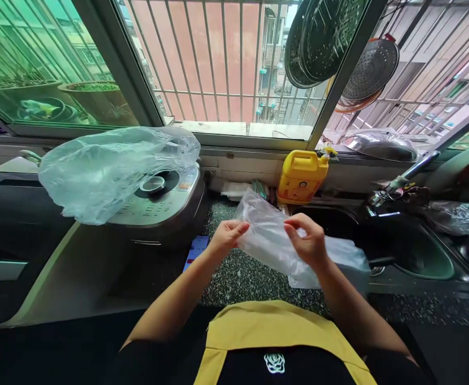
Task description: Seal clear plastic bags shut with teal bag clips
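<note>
A clear plastic bag (266, 230) is stretched between my hands above the speckled countertop (238, 283). The fingers of my left hand (229, 235) pinch its left end. At the bag's upper edge, my right hand (307, 239) is closed with thumb and forefinger on the plastic. Behind my right wrist the bag runs on to the right, toward a pale, boxy shape (348, 262) near the sink; whether this is part of the bag or something inside it, I cannot tell. A blue printed packet or card (197, 250) lies left of my left forearm.
A large plastic bag (98, 171) drapes over a rice cooker (158, 206) on the left. A yellow jug (302, 176) stands by the window, left of the faucet (398, 182) and dark sink (427, 251). Colanders (370, 69) hang at the window bars.
</note>
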{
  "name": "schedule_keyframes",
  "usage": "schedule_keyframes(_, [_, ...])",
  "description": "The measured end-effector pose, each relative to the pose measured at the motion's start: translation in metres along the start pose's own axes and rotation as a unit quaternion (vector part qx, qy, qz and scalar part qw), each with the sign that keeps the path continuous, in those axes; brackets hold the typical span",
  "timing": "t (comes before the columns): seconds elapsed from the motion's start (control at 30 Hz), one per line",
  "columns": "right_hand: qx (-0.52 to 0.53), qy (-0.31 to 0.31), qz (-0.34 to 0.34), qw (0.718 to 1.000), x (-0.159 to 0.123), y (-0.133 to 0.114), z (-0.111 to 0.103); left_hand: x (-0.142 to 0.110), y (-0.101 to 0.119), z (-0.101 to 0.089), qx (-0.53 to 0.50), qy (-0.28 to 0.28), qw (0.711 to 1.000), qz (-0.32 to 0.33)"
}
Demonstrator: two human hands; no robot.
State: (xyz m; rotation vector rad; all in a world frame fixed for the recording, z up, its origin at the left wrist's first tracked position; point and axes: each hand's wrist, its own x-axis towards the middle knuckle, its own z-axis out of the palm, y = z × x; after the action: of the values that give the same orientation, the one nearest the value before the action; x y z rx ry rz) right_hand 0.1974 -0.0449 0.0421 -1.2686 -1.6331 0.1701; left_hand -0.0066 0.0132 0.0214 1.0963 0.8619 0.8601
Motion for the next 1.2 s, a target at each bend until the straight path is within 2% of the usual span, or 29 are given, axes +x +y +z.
schedule_keyframes(0.1, [0.020, -0.033, -0.014, 0.999, 0.003, -0.003, 0.022, -0.012, -0.013, 0.014, 0.020, -0.061, 0.998, -0.010])
schedule_keyframes(0.17, [0.041, -0.070, 0.009, 0.997, 0.003, 0.003, 0.031, -0.018, -0.022, 0.016, 0.022, -0.076, 0.997, -0.012])
schedule_keyframes(0.27, [0.058, -0.131, 0.056, 0.988, -0.006, 0.015, 0.038, -0.020, -0.042, 0.010, 0.012, -0.038, 0.999, -0.018])
schedule_keyframes(0.4, [0.049, -0.135, 0.105, 0.984, -0.033, 0.023, 0.049, -0.019, -0.070, 0.000, -0.019, 0.061, 0.997, -0.043])
schedule_keyframes(0.47, [0.079, -0.164, 0.122, 0.976, -0.048, 0.022, 0.060, -0.020, -0.080, 0.001, -0.017, 0.069, 0.996, -0.047])
schedule_keyframes(0.53, [0.105, -0.191, 0.128, 0.968, -0.060, 0.019, 0.071, -0.021, -0.085, 0.004, -0.007, 0.053, 0.997, -0.047])
schedule_keyframes(0.6, [0.109, -0.186, 0.132, 0.967, -0.067, 0.017, 0.077, -0.022, -0.088, 0.007, -0.008, 0.073, 0.997, -0.039])
schedule_keyframes(0.73, [0.075, -0.117, 0.101, 0.985, -0.067, 0.020, 0.061, -0.026, -0.091, 0.007, -0.025, 0.220, 0.975, -0.008])
schedule_keyframes(0.87, [0.071, -0.070, 0.027, 0.995, -0.067, 0.026, 0.033, -0.035, -0.094, 0.014, -0.012, 0.301, 0.953, 0.005])
schedule_keyframes(0.97, [0.103, -0.035, -0.021, 0.994, -0.072, 0.030, 0.020, -0.045, -0.094, 0.026, -0.004, 0.349, 0.937, 0.027])
schedule_keyframes(1.03, [0.124, -0.022, -0.026, 0.992, -0.073, 0.033, 0.014, -0.053, -0.092, 0.033, 0.018, 0.378, 0.924, 0.056])
schedule_keyframes(1.13, [0.157, -0.010, -0.024, 0.987, -0.066, 0.033, 0.004, -0.068, -0.079, 0.040, 0.067, 0.405, 0.902, 0.137])
schedule_keyframes(1.2, [0.153, 0.017, -0.047, 0.987, -0.054, 0.029, -0.004, -0.078, -0.062, 0.044, 0.078, 0.387, 0.895, 0.209])
